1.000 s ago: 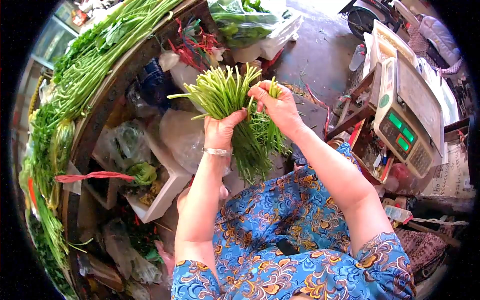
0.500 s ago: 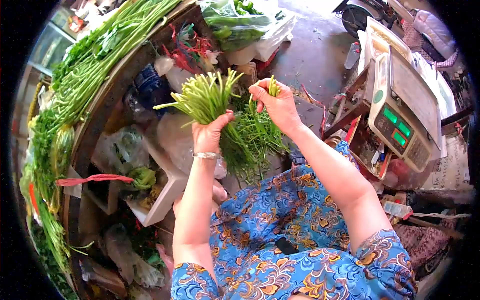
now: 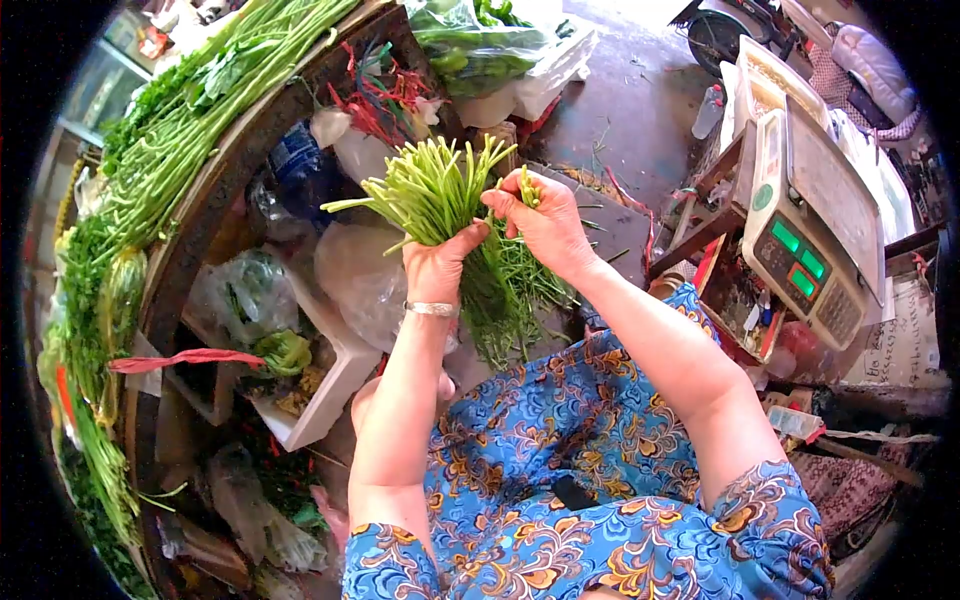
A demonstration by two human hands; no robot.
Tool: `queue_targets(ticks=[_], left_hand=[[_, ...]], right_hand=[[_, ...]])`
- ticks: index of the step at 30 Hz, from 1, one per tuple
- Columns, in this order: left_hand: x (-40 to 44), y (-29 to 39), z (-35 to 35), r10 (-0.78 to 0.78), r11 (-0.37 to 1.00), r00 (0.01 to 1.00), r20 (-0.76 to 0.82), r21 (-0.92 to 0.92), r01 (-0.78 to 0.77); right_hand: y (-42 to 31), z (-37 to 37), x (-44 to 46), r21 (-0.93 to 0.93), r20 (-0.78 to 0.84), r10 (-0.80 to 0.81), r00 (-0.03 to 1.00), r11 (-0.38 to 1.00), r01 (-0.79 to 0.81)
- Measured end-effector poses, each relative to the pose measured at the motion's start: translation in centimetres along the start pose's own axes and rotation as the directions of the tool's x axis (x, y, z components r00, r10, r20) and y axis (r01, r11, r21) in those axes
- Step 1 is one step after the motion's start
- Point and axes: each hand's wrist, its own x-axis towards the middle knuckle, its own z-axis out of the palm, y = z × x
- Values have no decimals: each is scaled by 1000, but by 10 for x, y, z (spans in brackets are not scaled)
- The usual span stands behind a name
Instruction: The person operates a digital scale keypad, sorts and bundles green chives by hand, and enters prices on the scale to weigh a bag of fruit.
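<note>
A thick bunch of long green stems (image 3: 432,185) is gripped in my left hand (image 3: 437,258), its pale cut ends fanned upward and its thin dark green part hanging below. My right hand (image 3: 545,218) is closed on a few short stems (image 3: 528,186), beside the bunch's right edge. Whether the right fingers touch the bunch I cannot tell. Loose green stems (image 3: 545,295) lie below and behind my hands.
A long shelf of green vegetables (image 3: 190,150) curves along the left. To the right stands a weighing scale (image 3: 815,215) with lit digits. A white foam box (image 3: 325,385), a plastic bag of green peppers (image 3: 475,55) and red ties (image 3: 375,100) surround the spot.
My left hand with the bunch has shifted a little to the right. My right hand has moved slightly left and down, closing the gap between the two.
</note>
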Motion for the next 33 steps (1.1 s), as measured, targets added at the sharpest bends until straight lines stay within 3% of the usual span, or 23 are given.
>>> queue_targets(ticks=[4,6,8,11,13,16,20,25,27,33], left_hand=[[-4,2,0,4,998,999,-39,-57,-6],[-1,5,-5,27,998,1000,-5,54,-27],[-2,4,-6,21,998,1000,1,50,-21],[-2,4,-7,-9,999,1000,9,-35,9],[0,5,-10,-28,998,996,83,54,24],[0,4,-5,3,1000,988,155,20,-6],[-2,4,2,-6,1000,996,91,-2,6],[1,-2,-4,23,992,996,85,123,-34],[-3,2,-1,-2,1000,997,74,-22,3],[-1,4,-6,-48,998,999,15,-31,49]], right_hand=[[-1,-3,0,-69,-31,15,999,997,-17],[-4,-6,2,-33,-48,63,997,997,-64],[-6,-9,3,-26,-52,70,996,997,-72],[-6,-11,3,-51,-64,74,995,996,-77],[-7,-10,3,-21,-32,39,999,999,-40],[-8,-8,1,-14,-19,58,998,998,-58],[-9,-5,1,22,2,77,997,997,-77],[-10,-7,0,-25,27,71,997,997,-71],[-8,-7,0,-26,18,75,997,997,-74],[-7,-9,2,-10,-23,84,996,996,-85]])
